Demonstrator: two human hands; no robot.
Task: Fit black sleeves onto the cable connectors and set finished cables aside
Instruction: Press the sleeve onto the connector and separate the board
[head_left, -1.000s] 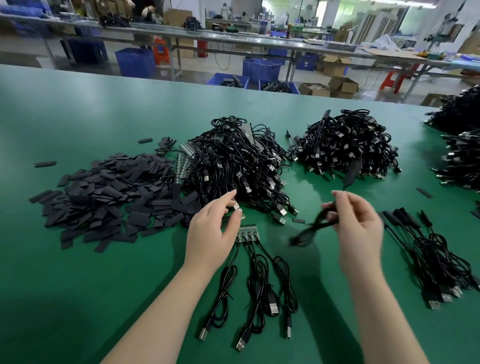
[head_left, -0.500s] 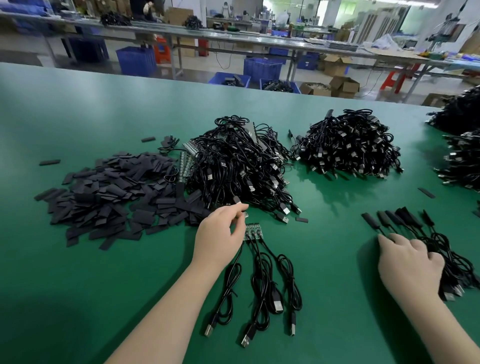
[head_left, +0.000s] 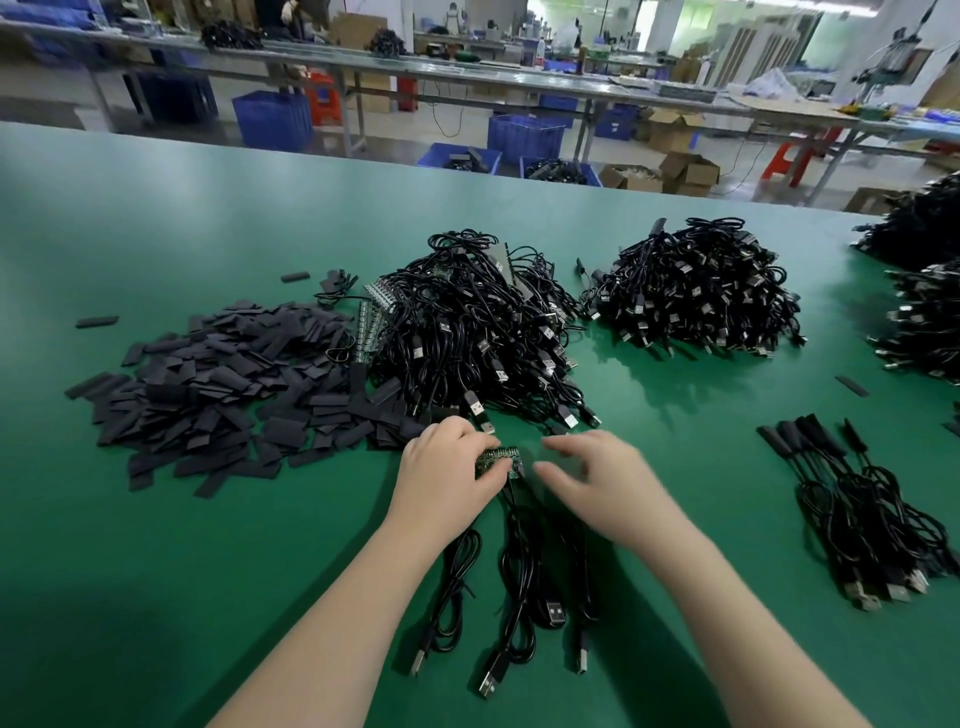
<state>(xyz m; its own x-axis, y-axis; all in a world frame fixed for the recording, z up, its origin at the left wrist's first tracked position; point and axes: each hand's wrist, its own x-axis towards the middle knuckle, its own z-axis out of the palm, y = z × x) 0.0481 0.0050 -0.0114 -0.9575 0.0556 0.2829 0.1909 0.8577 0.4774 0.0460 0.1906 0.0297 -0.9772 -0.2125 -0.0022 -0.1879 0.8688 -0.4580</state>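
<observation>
Left hand (head_left: 447, 467) pinches the green connector strip (head_left: 501, 460) just near-side of the sleeve pile (head_left: 234, 384); right hand (head_left: 597, 475) fingers spread, empty. Risk: tangled leads could drag neighbouring cables along.

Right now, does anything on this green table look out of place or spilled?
Mostly tidy. A few black sleeves lie stray from the sleeve pile: two on the far left, one on the right. Nothing looks damaged or spilled.

On the table (head_left: 156, 218), a cable heap (head_left: 478, 332) sat centre; sleeves (head_left: 223, 384) lay left of it, another heap (head_left: 696, 296) right, sleeved cables (head_left: 852, 499) farther right and nearer.
</observation>
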